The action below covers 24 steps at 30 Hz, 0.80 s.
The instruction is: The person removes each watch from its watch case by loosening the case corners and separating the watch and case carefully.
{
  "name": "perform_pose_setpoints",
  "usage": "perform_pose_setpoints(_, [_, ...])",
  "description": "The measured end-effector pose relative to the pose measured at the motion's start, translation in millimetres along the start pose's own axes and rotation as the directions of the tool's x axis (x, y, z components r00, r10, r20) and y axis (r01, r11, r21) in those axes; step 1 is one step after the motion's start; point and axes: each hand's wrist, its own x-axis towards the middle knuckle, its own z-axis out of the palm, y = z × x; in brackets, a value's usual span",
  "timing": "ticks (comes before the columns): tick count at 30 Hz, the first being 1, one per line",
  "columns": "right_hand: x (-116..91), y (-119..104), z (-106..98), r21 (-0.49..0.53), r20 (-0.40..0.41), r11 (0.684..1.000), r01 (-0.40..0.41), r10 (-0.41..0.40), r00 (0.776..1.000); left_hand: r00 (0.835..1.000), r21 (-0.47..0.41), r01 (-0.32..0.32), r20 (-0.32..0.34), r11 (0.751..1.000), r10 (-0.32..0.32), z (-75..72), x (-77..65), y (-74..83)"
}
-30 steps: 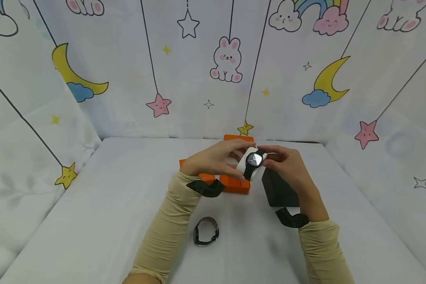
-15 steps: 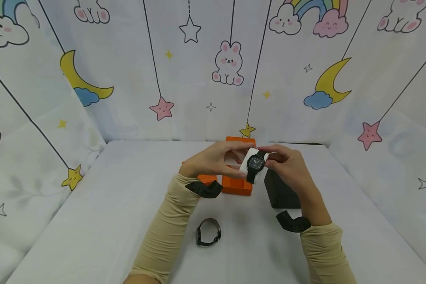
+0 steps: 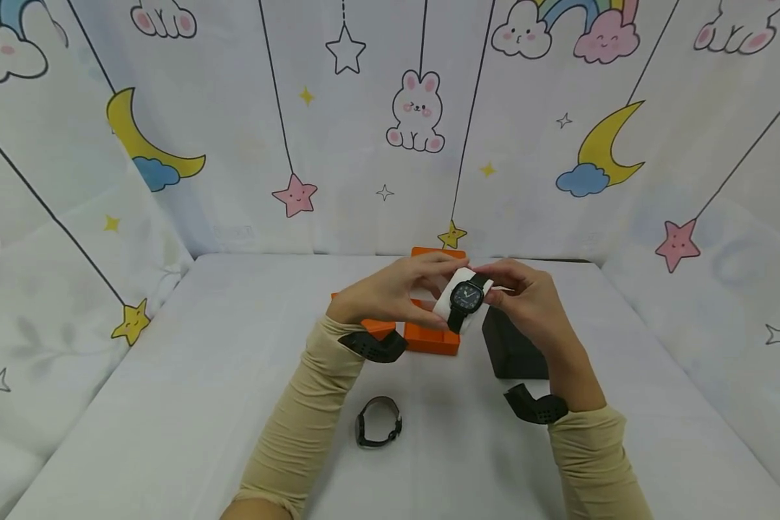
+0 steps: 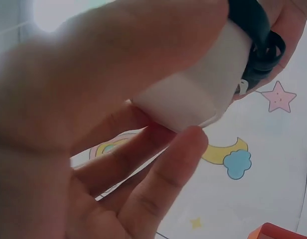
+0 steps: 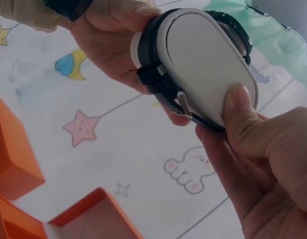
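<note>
A black wristwatch (image 3: 466,297) with a dark dial is wrapped around a white watch cushion (image 5: 208,57), held up above the table. My left hand (image 3: 395,291) grips one end of the cushion between thumb and fingers. From the other side my right hand (image 3: 528,297) pinches it, the thumb lying on the flat oval end in the right wrist view. The strap's metal buckle (image 5: 183,103) shows underneath there. Nearer me, a second watch (image 3: 378,422) stands on its side on the white table, its strap closed in a loop.
Behind my hands stands an orange box (image 3: 431,341), its raised part (image 3: 438,252) showing at the back. Another orange piece (image 3: 380,328) is partly hidden by my left wrist. A dark grey box (image 3: 515,347) sits below my right hand. A printed cloth wall (image 3: 364,144) encloses the table.
The held watch has tilted slightly, so the bright glare on its dial is gone and the hands of the dial show. Both hands keep their grip. The view shifts a little.
</note>
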Motion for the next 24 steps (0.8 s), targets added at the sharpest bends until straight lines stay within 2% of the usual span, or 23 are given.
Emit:
perform_pose_setpoints(2, [0, -1, -1, -0.025, -0.014, 1.000, -0.013, 0.013, 1.000, 1.000, 0.019, -0.021, -0.018, 1.000, 0.022, 0.5, 1.2, -1.8])
perform_pose_setpoints(6, [-2, -3, -3, -0.082, -0.032, 0.996, -0.044, 0.041, 0.999, 0.999, 0.027, -0.024, -0.045, 0.999, 0.025, 3.0, 2.3, 8.8])
perform_pose_setpoints(11, [-2, -3, -4, -0.141, -0.047, 0.988, -0.070, 0.064, 0.997, 0.999, 0.022, 0.009, -0.050, 1.000, -0.008, 2.7, 1.5, 24.4])
perform_pose_setpoints(24, [0, 0, -1, -0.144, -0.073, 0.988, -0.047, 0.037, 0.997, 0.998, 0.060, 0.015, -0.056, 0.998, -0.011, 0.1, 0.2, 23.9])
